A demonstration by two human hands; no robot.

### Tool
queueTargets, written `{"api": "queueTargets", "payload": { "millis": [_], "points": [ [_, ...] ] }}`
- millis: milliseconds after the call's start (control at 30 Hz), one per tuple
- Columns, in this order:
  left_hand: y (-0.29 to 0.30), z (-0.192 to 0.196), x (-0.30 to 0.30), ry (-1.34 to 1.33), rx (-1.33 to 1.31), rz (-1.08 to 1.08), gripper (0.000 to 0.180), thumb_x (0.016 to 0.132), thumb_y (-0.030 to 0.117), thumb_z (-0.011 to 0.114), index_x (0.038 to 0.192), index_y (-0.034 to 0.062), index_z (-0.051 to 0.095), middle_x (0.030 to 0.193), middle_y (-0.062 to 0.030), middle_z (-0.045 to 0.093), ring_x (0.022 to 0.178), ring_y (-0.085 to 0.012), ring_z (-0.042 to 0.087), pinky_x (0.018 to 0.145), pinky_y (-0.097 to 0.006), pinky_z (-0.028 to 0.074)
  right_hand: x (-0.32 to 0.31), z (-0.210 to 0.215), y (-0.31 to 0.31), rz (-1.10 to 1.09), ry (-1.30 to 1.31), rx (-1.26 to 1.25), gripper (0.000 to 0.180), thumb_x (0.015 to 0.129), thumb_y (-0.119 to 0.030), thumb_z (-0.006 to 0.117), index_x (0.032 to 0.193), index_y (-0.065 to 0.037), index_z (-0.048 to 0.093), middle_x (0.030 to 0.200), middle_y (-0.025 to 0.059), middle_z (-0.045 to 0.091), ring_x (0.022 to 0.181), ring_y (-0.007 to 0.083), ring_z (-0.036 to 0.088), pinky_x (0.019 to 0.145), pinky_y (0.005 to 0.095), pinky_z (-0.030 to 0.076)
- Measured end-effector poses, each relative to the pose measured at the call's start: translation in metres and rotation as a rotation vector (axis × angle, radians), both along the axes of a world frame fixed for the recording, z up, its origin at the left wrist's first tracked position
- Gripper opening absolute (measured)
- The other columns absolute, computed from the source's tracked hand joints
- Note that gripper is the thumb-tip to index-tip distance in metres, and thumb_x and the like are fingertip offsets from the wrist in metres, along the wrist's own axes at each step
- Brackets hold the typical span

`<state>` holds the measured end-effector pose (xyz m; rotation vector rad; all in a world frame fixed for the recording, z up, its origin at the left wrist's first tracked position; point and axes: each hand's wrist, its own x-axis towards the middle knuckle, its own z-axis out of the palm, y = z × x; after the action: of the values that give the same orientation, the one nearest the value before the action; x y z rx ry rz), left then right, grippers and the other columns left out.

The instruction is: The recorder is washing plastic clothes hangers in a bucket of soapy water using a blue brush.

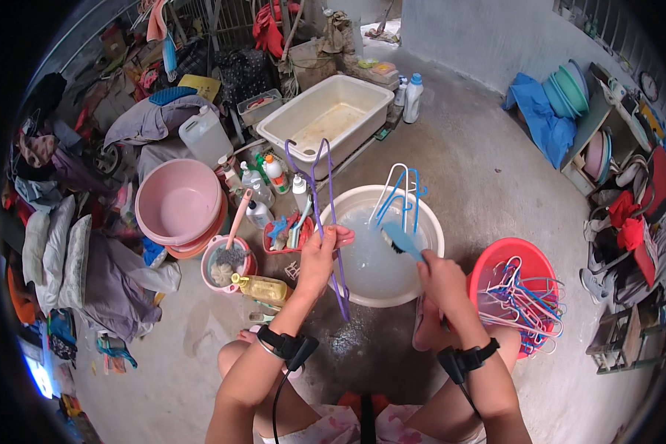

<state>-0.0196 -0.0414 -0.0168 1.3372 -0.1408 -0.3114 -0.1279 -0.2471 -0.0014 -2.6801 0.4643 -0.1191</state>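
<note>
My left hand [318,257] is closed on a purple clothes hanger [343,302], held tilted upright beside the near left rim of a white basin [439,235]. In my right hand [444,281] is a blue scrubbing brush [402,240], its dark and pale bristles turned toward the hanger but apart from it. Cloudy water [359,259] stands in the basin. A white hanger [383,194] and a blue hanger [416,198] lean out over its far rim, their lower parts in the water.
A red tub [488,255] on the right holds several tangled hangers [522,296]. To the left are a small red basket [280,248], a pink bucket [250,268], a yellow bottle [265,290] and stacked pink basins [177,200]. A large cream tub [325,118] stands beyond.
</note>
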Motion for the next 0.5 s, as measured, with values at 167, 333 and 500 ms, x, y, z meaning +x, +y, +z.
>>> {"api": "queueTargets", "payload": {
  "millis": [167, 333, 500],
  "points": [
    [-0.001, 0.005, 0.002, -0.057, 0.043, -0.126, 0.043, 0.098, 0.042, 0.034, 0.104, 0.0037, 0.054, 0.107, -0.0096, 0.063, 0.099, -0.0174, 0.061, 0.086, -0.030, 0.044, 0.021, -0.089, -0.004, 0.177, 0.247, -0.142, 0.023, 0.083, -0.020, 0.051, 0.099, -0.007, 0.061, 0.086, 0.0199, 0.064, 0.079, 0.0385, 0.063, 0.069, 0.0481, 0.051],
    [0.007, 0.005, 0.001, -0.269, 0.076, -0.231, 0.038, 0.100, 0.032, 0.034, 0.101, 0.0010, 0.054, 0.083, -0.0116, 0.067, 0.086, -0.0159, 0.063, 0.081, -0.030, 0.045, 0.009, -0.061, 0.005, 0.139, 0.303, -0.060, 0.018, 0.080, -0.012, 0.050, 0.086, -0.002, 0.064, 0.083, 0.0211, 0.065, 0.080, 0.0381, 0.064, 0.074, 0.0448, 0.051],
    [0.006, -0.006, 0.002, -0.195, 0.139, -0.203, 0.039, 0.100, 0.034, 0.032, 0.099, 0.0013, 0.054, 0.077, -0.0110, 0.068, 0.082, -0.0154, 0.063, 0.080, -0.029, 0.045, -0.016, -0.002, 0.004, 0.023, 0.040, 0.215, 0.024, 0.081, -0.020, 0.054, 0.092, -0.002, 0.065, 0.081, 0.0241, 0.063, 0.083, 0.0373, 0.064, 0.074, 0.0438, 0.050]
  ]
}}
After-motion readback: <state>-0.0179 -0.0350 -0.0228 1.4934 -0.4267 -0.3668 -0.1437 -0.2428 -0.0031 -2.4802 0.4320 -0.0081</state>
